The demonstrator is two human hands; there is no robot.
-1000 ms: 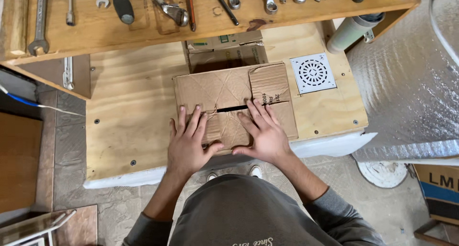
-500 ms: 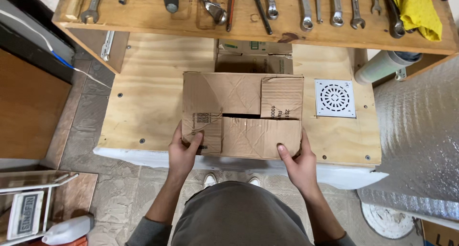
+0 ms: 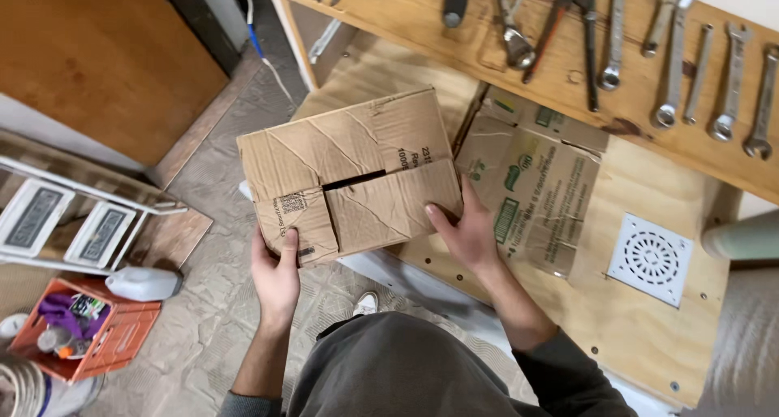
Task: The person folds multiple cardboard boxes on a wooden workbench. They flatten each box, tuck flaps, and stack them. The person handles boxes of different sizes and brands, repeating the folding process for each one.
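A: We have the closed cardboard box (image 3: 349, 178) up in both hands, off the plywood bench (image 3: 649, 328) and over the floor at its 9 o'clock edge.

B: Grip? Our left hand (image 3: 276, 275) clamps the near left corner, thumb pressed on top by a black printed code patch. Our right hand (image 3: 466, 234) holds the near right edge, fingers together underneath, thumb on top.

A: The flaps are folded shut, with a dark slit between them and no tape that we can see.

B: At 3 o'clock a flattened brown carton (image 3: 531, 190) with green printing lies on the bench. Beyond it sits a white square drain grate (image 3: 651, 259), and wrenches (image 3: 673, 60) lie on the shelf at 1 o'clock.
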